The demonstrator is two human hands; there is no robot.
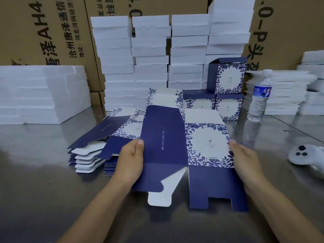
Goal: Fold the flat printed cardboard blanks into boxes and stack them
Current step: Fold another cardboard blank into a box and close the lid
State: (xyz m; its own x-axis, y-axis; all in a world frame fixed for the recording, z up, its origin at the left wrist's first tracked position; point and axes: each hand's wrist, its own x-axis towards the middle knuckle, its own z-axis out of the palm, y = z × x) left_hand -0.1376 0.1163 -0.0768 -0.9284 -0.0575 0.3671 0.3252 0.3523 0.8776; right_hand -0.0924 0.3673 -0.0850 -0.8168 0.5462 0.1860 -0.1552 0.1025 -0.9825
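Note:
I hold one flat blue-and-white floral cardboard blank above the metal table. My left hand grips its dark blue left panel, thumb on top. My right hand grips the right edge of the floral panel. A pile of flat blanks lies to the left, just behind my left hand. Three folded boxes stand behind: two on the table and one stacked on top.
A water bottle stands at the right. A white game controller lies near my right hand. Stacks of white foam blocks and brown cartons line the back; more foam sits at left and right.

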